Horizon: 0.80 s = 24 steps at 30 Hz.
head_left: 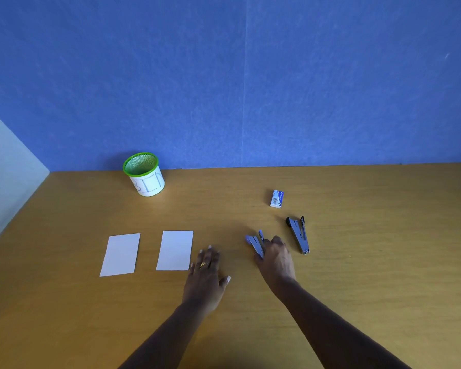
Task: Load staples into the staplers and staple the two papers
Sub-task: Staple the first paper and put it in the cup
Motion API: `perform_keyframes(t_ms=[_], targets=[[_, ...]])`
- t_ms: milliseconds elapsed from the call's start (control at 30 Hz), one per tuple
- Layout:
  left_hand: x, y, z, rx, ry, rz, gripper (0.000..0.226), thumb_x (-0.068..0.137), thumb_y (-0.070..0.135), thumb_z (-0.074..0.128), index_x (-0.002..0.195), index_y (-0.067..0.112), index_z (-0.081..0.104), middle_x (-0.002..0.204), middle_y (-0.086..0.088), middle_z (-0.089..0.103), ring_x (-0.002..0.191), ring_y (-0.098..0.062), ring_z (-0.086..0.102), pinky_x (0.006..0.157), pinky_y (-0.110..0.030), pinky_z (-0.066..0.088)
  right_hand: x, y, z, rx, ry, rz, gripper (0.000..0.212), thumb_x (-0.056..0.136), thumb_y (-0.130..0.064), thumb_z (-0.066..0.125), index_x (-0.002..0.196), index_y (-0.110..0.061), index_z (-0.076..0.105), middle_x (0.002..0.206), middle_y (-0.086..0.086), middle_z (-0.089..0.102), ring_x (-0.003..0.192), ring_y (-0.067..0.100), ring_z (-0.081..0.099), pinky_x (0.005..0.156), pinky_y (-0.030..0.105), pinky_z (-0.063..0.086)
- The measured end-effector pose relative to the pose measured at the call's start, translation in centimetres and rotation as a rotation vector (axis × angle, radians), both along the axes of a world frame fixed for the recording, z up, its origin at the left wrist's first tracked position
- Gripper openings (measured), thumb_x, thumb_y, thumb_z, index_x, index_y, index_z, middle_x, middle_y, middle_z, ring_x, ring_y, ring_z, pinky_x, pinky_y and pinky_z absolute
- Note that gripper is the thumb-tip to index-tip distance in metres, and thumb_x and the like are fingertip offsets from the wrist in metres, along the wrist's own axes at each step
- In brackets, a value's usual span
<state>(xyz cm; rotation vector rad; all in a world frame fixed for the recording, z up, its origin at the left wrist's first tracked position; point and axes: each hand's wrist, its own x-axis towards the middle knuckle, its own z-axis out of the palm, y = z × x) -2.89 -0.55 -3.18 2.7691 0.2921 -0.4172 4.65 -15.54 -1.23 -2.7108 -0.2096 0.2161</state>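
Observation:
Two white papers lie side by side on the wooden table, the left paper [120,254] and the right paper [175,250]. My left hand [206,272] rests flat on the table just right of the right paper, fingers spread, holding nothing. A purple-tipped stapler [255,243] lies swung open; my right hand [276,258] is closed around its near end. A second stapler [298,233] with a black end lies open to the right, untouched. A small white and blue staple box [276,198] sits behind the two staplers.
A green-rimmed mesh cup wrapped in white paper marked "BIN" [145,174] stands at the back left near the blue wall [250,75]. A pale side wall [8,166] borders the table's left edge.

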Motion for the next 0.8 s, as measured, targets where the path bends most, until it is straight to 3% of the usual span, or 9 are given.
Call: perform_keyframes(t_ms=[167,300,400,500,600,700,800], targets=[[-0.1,0.0,-0.1,-0.007,-0.024,0.017,0.066,0.097,0.043,0.037,0.15,0.019,0.005,0.16,0.001,-0.003,0.147,-0.018,-0.004,0.119,-0.031,0.009,-0.1,0.3,-0.1,0.022,0.008,-0.002,0.032,0.092,-0.021,0.054,0.12,-0.006,0.055,0.12,0.008,0.051,0.105,0.017,0.053,0.083,0.023,0.046],[0.2,0.9,0.5,0.017,-0.193,0.117,0.047,0.097,0.034,0.042,0.141,0.02,0.035,0.153,0.002,0.026,0.141,-0.015,0.023,0.11,-0.026,0.026,-0.1,0.4,-0.1,0.02,0.009,-0.002,0.031,0.092,-0.021,0.053,0.118,-0.005,0.055,0.119,0.009,0.052,0.103,0.018,0.054,0.082,0.023,0.045],[0.6,2.5,1.2,0.092,-0.273,0.255,0.04,0.094,0.025,0.049,0.134,0.018,0.046,0.145,-0.001,0.037,0.134,-0.02,0.033,0.101,-0.033,0.035,-0.1,0.3,-0.1,0.02,0.012,-0.003,0.03,0.092,-0.021,0.053,0.117,-0.004,0.056,0.118,0.009,0.051,0.104,0.019,0.053,0.082,0.024,0.045],[1.2,4.6,2.0,0.088,-0.246,0.512,0.048,0.088,0.02,0.06,0.133,0.011,0.046,0.144,-0.009,0.038,0.133,-0.028,0.033,0.098,-0.041,0.038,-0.1,0.3,-0.1,0.019,0.002,0.001,0.03,0.092,-0.021,0.053,0.117,-0.004,0.056,0.118,0.009,0.051,0.104,0.019,0.053,0.082,0.024,0.045],[1.8,6.3,2.4,0.042,-0.116,0.731,0.064,0.082,0.03,0.068,0.134,0.005,0.04,0.143,-0.014,0.036,0.131,-0.032,0.035,0.098,-0.043,0.039,-0.2,0.3,-0.2,0.015,-0.004,0.008,0.031,0.093,-0.022,0.052,0.118,-0.005,0.056,0.118,0.009,0.052,0.105,0.019,0.052,0.082,0.024,0.044],[1.8,7.4,2.1,0.028,-0.006,0.818,0.081,0.077,0.04,0.072,0.136,0.0,0.033,0.144,-0.019,0.034,0.131,-0.035,0.034,0.1,-0.044,0.038,-0.2,0.3,-0.1,0.022,-0.006,0.006,0.031,0.092,-0.022,0.053,0.119,-0.005,0.056,0.118,0.009,0.052,0.104,0.018,0.052,0.081,0.023,0.044],[1.9,7.7,1.8,0.017,0.009,0.841,0.083,0.074,0.041,0.075,0.134,-0.001,0.036,0.14,-0.019,0.039,0.128,-0.035,0.037,0.098,-0.044,0.04,-0.1,0.4,-0.1,0.03,-0.005,0.005,0.033,0.092,-0.022,0.054,0.121,-0.006,0.054,0.12,0.009,0.051,0.106,0.017,0.052,0.082,0.022,0.044]])
